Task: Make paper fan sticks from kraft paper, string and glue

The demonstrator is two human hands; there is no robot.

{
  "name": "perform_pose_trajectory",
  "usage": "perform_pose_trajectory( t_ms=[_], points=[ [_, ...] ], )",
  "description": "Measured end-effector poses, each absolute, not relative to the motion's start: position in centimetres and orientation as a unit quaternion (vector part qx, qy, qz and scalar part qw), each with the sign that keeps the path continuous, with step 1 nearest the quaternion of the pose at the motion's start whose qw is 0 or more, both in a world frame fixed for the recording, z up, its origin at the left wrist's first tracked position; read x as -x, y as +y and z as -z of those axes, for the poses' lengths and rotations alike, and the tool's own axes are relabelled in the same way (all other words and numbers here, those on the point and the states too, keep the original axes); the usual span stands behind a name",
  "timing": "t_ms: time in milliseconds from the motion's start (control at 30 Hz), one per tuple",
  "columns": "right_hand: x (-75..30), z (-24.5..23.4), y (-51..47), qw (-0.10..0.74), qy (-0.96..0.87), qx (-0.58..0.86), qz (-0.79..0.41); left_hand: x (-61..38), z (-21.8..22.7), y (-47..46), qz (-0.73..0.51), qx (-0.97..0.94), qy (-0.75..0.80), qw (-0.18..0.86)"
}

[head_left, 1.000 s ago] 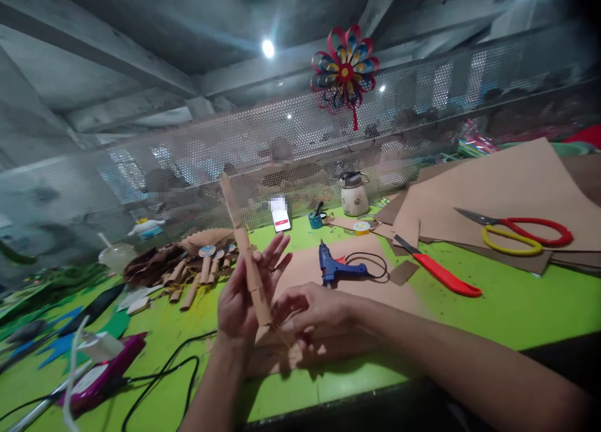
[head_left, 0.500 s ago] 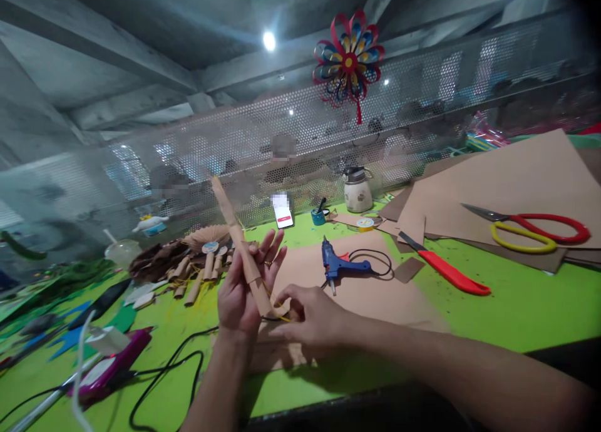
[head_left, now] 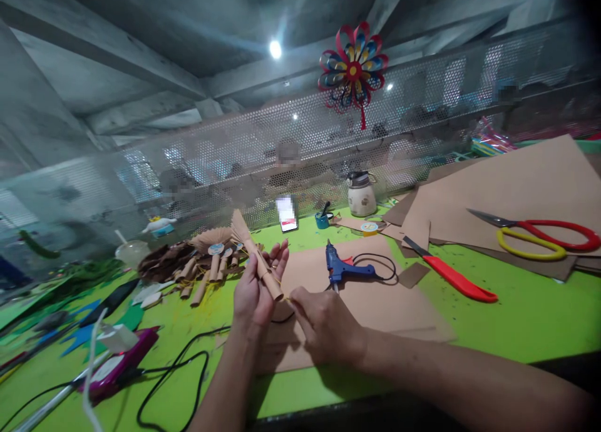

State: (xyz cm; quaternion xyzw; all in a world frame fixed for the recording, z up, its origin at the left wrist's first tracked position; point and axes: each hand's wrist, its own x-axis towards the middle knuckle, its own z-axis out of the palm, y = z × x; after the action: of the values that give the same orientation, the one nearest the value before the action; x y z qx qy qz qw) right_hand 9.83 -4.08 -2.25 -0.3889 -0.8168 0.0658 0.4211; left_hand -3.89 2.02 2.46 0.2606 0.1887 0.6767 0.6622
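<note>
Now my left hand (head_left: 253, 294) grips the folded brown paper fan (head_left: 256, 257) above the worktop (head_left: 516, 319), while my right hand (head_left: 323, 322) pinches yellow string (head_left: 287, 299) at its base; binding probably needs steady tension.

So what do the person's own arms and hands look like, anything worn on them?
Both forearms are bare as far as the picture shows: no sleeves, gloves or watch. The left hand and the right hand show no rings or markings that I can make out.
</note>
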Motion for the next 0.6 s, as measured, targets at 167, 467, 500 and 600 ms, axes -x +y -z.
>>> perform_pose_trajectory(
  t_ms=[167,467,500,600],
  points=[
    [-9.83,2.28,-3.92,0.455,-0.794,0.391,-0.097,3.86,-2.21,2.11,-0.693,-0.291,0.209,0.626],
    [-10.14,1.94,-3.77,0.431,-0.814,0.363,-0.139,3.98,-1.85,2.27,-0.689,-0.324,0.282,0.583],
    [-10.17,1.88,-3.78,0.435,-0.812,0.362,-0.143,4.07,-1.82,2.32,-0.687,-0.331,0.289,0.578],
    [-10.10,2.00,-3.71,0.439,-0.803,0.374,-0.151,4.28,-1.68,2.44,-0.683,-0.350,0.307,0.563]
  ],
)
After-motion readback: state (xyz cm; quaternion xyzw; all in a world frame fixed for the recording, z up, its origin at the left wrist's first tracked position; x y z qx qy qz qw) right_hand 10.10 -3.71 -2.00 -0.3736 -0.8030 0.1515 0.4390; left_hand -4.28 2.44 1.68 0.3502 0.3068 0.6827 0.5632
